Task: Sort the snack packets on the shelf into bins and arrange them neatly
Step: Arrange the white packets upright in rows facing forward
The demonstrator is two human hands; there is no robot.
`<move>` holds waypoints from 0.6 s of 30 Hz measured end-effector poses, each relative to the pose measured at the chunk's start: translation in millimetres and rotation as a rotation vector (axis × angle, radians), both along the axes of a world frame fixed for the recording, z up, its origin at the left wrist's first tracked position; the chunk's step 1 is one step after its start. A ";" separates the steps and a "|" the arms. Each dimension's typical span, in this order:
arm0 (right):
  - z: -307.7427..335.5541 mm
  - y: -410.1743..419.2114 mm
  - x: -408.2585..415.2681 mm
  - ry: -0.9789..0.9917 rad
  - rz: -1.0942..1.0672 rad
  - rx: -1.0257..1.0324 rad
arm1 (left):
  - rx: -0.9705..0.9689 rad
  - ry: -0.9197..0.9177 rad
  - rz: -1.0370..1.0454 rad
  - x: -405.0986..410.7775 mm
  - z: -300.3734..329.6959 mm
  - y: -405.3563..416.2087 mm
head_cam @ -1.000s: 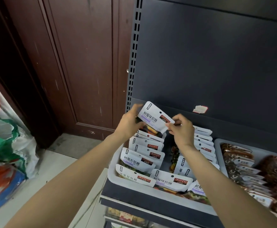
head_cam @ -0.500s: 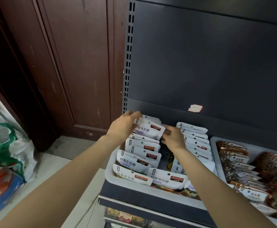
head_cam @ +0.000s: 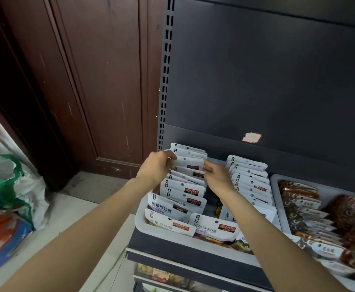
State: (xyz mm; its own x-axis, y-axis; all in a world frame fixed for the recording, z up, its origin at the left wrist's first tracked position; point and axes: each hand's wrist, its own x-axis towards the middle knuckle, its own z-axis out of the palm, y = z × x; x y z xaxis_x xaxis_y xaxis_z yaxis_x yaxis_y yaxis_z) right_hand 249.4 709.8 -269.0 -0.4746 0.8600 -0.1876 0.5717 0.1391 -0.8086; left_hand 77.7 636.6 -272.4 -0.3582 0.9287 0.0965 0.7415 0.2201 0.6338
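The snack packets fill a pale bin (head_cam: pixel 139 220) on the dark shelf (head_cam: pixel 172 245), in two rows that stand on edge, one under each hand. A second bin (head_cam: pixel 275 182) with brown packets (head_cam: pixel 298 194) is to the right of the right hand. The left hand (head_cam: pixel 156 168) pinches the left edge of one white packet (head_cam: pixel 190 163) in the far part of the left row. The right hand (head_cam: pixel 217 175) holds its right edge with curled fingers. The packet looks light, thin and flexible, with a smooth film that may slip. I judge that the flat upper edge, near the hang hole, is the best place to grip.
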 end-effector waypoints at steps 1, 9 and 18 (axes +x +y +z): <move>-1.1 0.5 -0.7 0.007 0.005 -0.002 | -0.005 0.019 0.037 3.3 0.7 0.5; -15.5 12.5 -0.6 -0.005 -0.128 -0.282 | -0.209 -0.517 0.158 2.0 0.9 15.0; -3.9 8.6 -18.5 0.106 -0.088 -0.378 | -0.246 -0.410 0.039 3.4 4.1 8.1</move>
